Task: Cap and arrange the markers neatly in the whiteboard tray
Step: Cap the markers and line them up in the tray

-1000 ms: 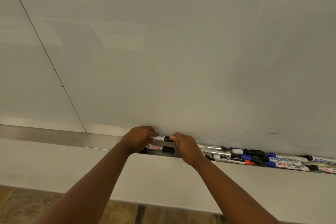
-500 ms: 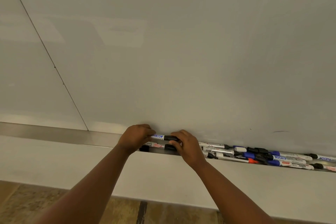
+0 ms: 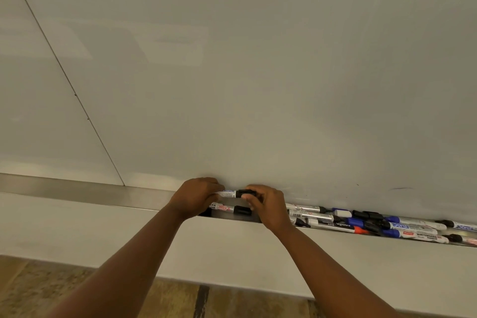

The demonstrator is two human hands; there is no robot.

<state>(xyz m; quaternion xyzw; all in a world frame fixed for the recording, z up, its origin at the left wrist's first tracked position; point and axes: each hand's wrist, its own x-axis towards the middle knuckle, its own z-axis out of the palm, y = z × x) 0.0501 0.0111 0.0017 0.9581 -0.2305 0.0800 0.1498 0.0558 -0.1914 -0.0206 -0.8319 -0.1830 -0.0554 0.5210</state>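
A white marker (image 3: 228,193) with blue print and a black cap (image 3: 245,192) is held level just above the metal whiteboard tray (image 3: 108,193). My left hand (image 3: 196,196) grips its barrel, and my right hand (image 3: 268,205) pinches the black cap on its right end. Below it, a capped black marker (image 3: 229,209) with red lettering lies in the tray between my hands. To the right, a loose pile of markers (image 3: 374,223) with black, blue and red caps fills the tray, lying at mixed angles.
The whiteboard (image 3: 258,72) rises straight behind the tray, with a vertical seam (image 3: 74,95) at the left. A pale wall panel (image 3: 77,230) runs below the tray, and a brown floor (image 3: 38,286) shows at the bottom.
My right hand has slid left along the marker, and the black cap now sits pushed against the barrel. My left hand has stayed in place.
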